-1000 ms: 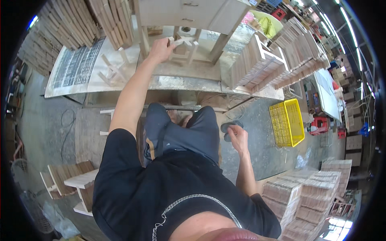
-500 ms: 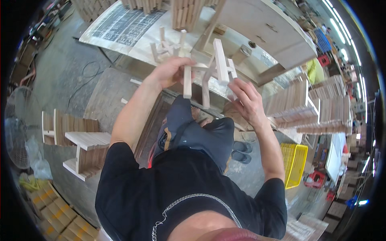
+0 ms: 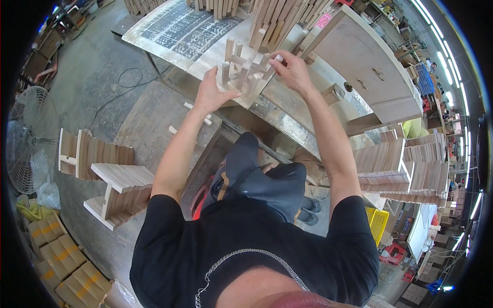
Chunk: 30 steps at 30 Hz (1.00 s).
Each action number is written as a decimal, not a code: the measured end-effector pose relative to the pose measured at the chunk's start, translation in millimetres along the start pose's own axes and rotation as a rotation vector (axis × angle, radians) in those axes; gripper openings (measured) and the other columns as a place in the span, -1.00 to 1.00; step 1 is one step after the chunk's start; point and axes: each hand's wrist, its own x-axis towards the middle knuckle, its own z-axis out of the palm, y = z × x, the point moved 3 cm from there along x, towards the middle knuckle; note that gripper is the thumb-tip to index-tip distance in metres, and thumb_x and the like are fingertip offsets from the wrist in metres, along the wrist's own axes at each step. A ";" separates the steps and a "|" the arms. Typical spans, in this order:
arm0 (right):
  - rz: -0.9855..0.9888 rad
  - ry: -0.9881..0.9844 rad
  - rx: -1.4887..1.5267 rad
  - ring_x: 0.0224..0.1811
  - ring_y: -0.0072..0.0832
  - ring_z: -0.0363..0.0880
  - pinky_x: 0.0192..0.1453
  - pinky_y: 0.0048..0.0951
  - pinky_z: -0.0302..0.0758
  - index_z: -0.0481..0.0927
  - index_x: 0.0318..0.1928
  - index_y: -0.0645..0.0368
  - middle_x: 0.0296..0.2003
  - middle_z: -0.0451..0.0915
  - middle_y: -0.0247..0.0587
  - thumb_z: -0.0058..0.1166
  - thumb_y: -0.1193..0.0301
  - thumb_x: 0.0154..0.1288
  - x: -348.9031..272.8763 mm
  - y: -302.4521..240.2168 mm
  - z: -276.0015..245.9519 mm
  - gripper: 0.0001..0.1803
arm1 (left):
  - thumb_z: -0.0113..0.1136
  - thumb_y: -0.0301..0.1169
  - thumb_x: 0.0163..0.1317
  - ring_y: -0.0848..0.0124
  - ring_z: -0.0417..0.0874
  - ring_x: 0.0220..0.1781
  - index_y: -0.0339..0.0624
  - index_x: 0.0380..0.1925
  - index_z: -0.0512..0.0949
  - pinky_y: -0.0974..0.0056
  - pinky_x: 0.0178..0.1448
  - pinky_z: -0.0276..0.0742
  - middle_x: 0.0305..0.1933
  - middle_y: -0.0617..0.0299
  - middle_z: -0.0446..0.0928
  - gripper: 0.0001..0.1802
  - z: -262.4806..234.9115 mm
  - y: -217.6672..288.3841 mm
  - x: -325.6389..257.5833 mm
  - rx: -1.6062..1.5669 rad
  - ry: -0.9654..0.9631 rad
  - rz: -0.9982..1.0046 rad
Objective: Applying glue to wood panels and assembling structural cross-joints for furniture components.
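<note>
A small pale wooden frame with several short legs (image 3: 245,77) sits at the near edge of the worktable, close against another wooden frame (image 3: 229,50) of the same kind. My left hand (image 3: 211,94) is beside the nearer frame's left side, thumb and fingers spread apart, holding nothing. At the far right of the frames, my right hand (image 3: 291,72) has its thumb and fingertips closed on the pale end of a leg. Where the two frames overlap, I cannot tell their parts fully apart.
Bundles of wooden strips (image 3: 287,23) stand at the back of the table (image 3: 154,32). A large panel (image 3: 372,66) leans at the right. Stacked wooden parts flank me at left (image 3: 120,192) and right (image 3: 380,159). A fan (image 3: 32,138) and cartons (image 3: 64,256) are at far left.
The wooden frame has gone from above my lap to the table, beside the other one. My left hand has let go of it, and both hands have moved forward.
</note>
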 end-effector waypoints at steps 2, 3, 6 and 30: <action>0.089 -0.046 0.033 -0.42 -0.42 0.65 -0.26 -0.33 0.55 0.64 0.00 0.15 -0.44 0.68 -0.16 0.20 0.24 0.44 -7.1 15.6 21.7 -0.72 | 0.68 -0.16 -0.14 0.04 0.54 0.35 -0.46 0.32 0.35 0.08 0.40 0.46 0.28 -0.21 0.51 0.06 8.3 5.4 8.1 -0.006 -0.082 -0.027; 0.097 -0.036 0.036 -0.42 -0.42 0.65 -0.26 -0.33 0.55 0.64 0.00 0.15 -0.44 0.68 -0.16 0.20 0.24 0.44 -12.2 20.4 33.2 -0.72 | 0.64 -0.23 -0.05 0.13 0.57 0.35 -0.43 0.27 0.41 0.11 0.39 0.48 0.24 -0.17 0.57 -0.08 12.1 6.5 12.0 -0.009 -0.156 -0.053; 0.277 0.079 0.292 -0.36 -0.29 0.68 -0.21 -0.27 0.58 0.56 0.10 0.28 -0.32 0.73 -0.03 0.28 0.12 0.35 -27.0 24.0 62.7 -0.48 | 0.54 -0.29 0.08 0.19 0.73 0.13 -0.41 0.10 0.53 0.15 0.21 0.59 0.00 -0.10 0.70 -0.36 13.4 -17.2 15.1 -0.022 -0.101 -0.064; 0.870 0.453 -0.552 -0.06 -0.24 0.70 0.07 -0.30 0.61 0.58 0.28 0.15 0.02 0.69 0.04 0.27 0.45 0.18 -383.8 -61.0 -338.0 -0.41 | 0.46 -0.23 0.21 0.19 0.72 0.06 -0.32 0.05 0.62 0.14 0.15 0.58 0.06 -0.06 0.69 -0.50 -34.3 -58.9 -22.5 0.138 0.236 -0.167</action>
